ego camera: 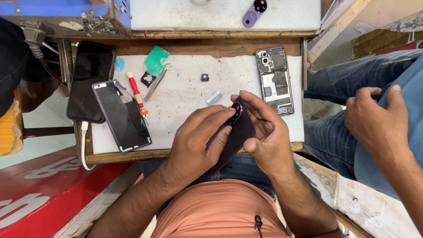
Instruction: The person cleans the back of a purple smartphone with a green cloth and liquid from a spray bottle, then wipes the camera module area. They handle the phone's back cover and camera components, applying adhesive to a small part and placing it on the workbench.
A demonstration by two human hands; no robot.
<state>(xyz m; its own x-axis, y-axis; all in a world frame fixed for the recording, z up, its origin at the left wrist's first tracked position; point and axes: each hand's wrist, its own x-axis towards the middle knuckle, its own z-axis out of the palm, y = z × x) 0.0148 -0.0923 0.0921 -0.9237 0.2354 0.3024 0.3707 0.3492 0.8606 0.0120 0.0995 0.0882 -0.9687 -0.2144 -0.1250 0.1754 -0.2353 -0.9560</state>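
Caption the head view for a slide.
Both hands, left hand and right hand, hold a dark phone back cover over a workbench.

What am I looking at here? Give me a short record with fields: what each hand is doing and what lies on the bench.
left hand: grips the dark phone back cover from the left
right hand: holds the same cover, fingers by its round camera ring
opened phone frame: lies flat at the mat's right end
white work mat: covers the bench
red screwdriver: beside the purple-edged phone panel
black phone: at the left edge, white cable below it
green piece: near the mat's top
another person's hand: at right, resting on jeans
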